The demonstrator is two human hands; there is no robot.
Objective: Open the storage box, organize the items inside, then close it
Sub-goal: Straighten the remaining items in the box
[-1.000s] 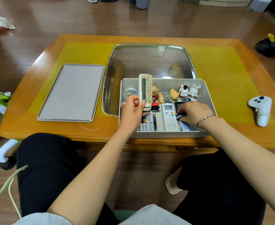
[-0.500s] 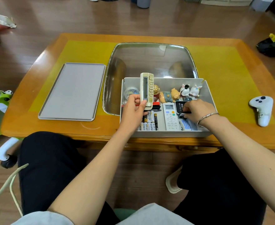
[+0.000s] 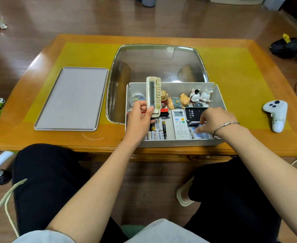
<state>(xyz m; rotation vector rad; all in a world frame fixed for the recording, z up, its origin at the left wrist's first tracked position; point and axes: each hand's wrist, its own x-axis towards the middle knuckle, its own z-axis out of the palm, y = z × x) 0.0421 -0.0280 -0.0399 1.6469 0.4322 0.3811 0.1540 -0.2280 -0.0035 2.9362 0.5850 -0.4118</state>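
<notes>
Cream-coloured remote (image 3: 153, 95) is standing upright, gripped by the left hand (image 3: 140, 118) over the open storage box (image 3: 175, 142). Right hand (image 3: 216, 121) is reaching inside, fingers curled; whether they are gripping anything, I cannot tell.

Lid (image 3: 72, 99) left of box (image 3: 179, 142), controller (image 3: 276, 115) right.

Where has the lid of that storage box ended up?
The grey lid lies flat on the wooden table, off to the left of the open storage box, with the glass inset between them.

glossy wood table (image 3: 39, 137), matt plastic box (image 3: 179, 142)
</notes>
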